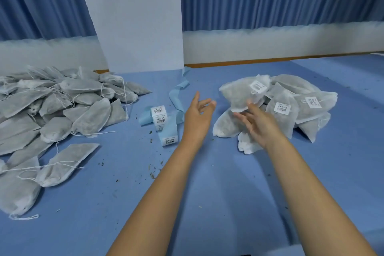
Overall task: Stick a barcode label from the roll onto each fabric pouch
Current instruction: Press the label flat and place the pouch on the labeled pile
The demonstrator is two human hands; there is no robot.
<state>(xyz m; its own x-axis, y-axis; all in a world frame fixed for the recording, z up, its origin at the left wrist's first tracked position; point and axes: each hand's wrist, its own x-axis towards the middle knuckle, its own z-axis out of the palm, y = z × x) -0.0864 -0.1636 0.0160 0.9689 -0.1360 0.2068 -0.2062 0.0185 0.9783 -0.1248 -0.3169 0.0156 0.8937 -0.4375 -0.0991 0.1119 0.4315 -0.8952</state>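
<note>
Blue cloth tabletop (pixel 218 183), lumpy fabric pouches (pixel 89 114).

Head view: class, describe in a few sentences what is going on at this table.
A person is labelling fabric pouches. The right hand, fingers spread, is at the lower edge of a labelled pouch atop the labelled pile. The left hand is open and empty, near the label strip. The unlabelled pile lies on the left.

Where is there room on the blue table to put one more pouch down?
Bare, apart from crumbs: the near table between the unlabelled pile and the labelled pile, and the far right corner. Crowded: both piles and the label strip mid-table.
</note>
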